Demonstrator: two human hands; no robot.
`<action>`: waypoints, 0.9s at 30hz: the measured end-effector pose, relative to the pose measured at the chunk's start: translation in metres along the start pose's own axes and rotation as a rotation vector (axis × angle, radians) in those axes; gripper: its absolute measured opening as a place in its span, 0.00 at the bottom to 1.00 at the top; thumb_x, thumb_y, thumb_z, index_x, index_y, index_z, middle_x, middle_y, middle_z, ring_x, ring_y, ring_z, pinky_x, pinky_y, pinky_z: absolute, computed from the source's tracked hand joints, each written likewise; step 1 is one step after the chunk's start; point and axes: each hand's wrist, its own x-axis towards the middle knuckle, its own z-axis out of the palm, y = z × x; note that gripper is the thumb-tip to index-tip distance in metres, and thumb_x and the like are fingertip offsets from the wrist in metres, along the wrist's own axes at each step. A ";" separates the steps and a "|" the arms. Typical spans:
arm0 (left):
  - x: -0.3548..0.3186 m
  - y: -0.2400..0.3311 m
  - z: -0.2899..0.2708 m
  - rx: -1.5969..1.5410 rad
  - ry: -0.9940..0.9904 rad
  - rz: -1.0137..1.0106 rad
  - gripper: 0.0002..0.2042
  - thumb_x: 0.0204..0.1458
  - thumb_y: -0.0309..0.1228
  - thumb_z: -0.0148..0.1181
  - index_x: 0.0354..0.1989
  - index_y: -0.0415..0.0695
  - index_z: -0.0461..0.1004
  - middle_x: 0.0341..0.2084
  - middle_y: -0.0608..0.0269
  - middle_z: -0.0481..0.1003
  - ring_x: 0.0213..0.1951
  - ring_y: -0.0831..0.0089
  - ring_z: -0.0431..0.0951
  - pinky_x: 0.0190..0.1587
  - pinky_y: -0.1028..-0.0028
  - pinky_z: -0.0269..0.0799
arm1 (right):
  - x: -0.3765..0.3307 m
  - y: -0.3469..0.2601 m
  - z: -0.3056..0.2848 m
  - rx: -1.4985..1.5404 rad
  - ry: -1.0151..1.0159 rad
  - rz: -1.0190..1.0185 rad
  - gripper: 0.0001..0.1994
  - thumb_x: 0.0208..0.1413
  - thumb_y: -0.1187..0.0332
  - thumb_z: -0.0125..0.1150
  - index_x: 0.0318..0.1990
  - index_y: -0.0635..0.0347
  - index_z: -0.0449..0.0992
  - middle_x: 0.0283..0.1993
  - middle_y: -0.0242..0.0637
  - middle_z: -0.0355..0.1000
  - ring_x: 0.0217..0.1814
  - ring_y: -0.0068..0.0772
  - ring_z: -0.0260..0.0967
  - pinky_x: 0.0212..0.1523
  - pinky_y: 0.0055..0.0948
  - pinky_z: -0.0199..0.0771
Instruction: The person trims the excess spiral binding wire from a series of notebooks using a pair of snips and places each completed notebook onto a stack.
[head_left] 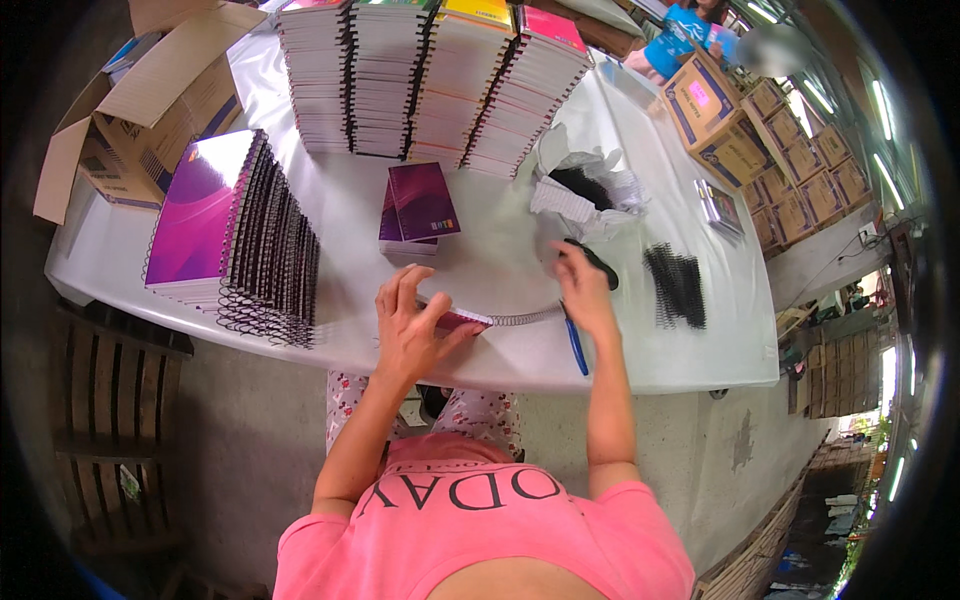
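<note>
A white-covered table (725,360) carries notebook stacks (468,95), a cardboard box (165,130), black coils (675,287), crumpled paper (562,201) and a blue tool (576,346).

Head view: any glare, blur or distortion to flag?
Head view: the white table has a bowed near edge, and the picture's corners go black; head view: pale glare on the upper cover of the large purple notebook stack, and light tubes at right look blown out; head view: the right hand looks slightly smeared at its fingertips, possibly from motion.
</note>
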 end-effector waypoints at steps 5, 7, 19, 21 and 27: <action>0.002 -0.003 -0.002 -0.039 -0.019 0.021 0.22 0.31 0.48 0.72 0.23 0.43 0.71 0.54 0.51 0.61 0.57 0.48 0.58 0.58 0.54 0.54 | 0.002 0.091 -0.019 -0.311 0.088 -0.077 0.23 0.42 0.79 0.51 0.50 0.54 0.73 0.49 0.43 0.70 0.51 0.49 0.67 0.52 0.40 0.67; 0.002 -0.002 -0.004 -0.065 -0.021 0.032 0.22 0.31 0.48 0.72 0.22 0.42 0.70 0.55 0.50 0.60 0.58 0.47 0.57 0.59 0.54 0.54 | -0.003 0.107 -0.021 -0.245 0.093 -0.134 0.23 0.43 0.82 0.52 0.50 0.56 0.74 0.49 0.41 0.71 0.52 0.44 0.68 0.52 0.37 0.67; 0.003 -0.006 -0.005 -0.147 -0.052 0.026 0.23 0.32 0.49 0.71 0.21 0.42 0.69 0.57 0.50 0.58 0.60 0.46 0.54 0.59 0.52 0.54 | -0.009 -0.004 0.042 1.286 -0.430 -0.444 0.11 0.41 0.81 0.63 0.35 0.64 0.81 0.38 0.45 0.77 0.40 0.35 0.75 0.45 0.26 0.72; 0.004 -0.006 -0.007 -0.145 -0.072 0.019 0.23 0.32 0.49 0.71 0.21 0.42 0.69 0.57 0.49 0.58 0.60 0.45 0.54 0.59 0.52 0.54 | -0.003 -0.010 0.040 0.770 -0.425 -0.295 0.13 0.39 0.82 0.61 0.35 0.62 0.81 0.38 0.43 0.77 0.41 0.34 0.75 0.45 0.26 0.72; 0.004 -0.009 -0.006 -0.137 -0.069 0.030 0.24 0.31 0.51 0.70 0.21 0.42 0.69 0.58 0.49 0.57 0.60 0.46 0.54 0.59 0.53 0.54 | 0.002 -0.034 0.032 0.421 -0.457 -0.276 0.14 0.37 0.83 0.57 0.34 0.63 0.81 0.36 0.44 0.77 0.40 0.34 0.75 0.45 0.27 0.72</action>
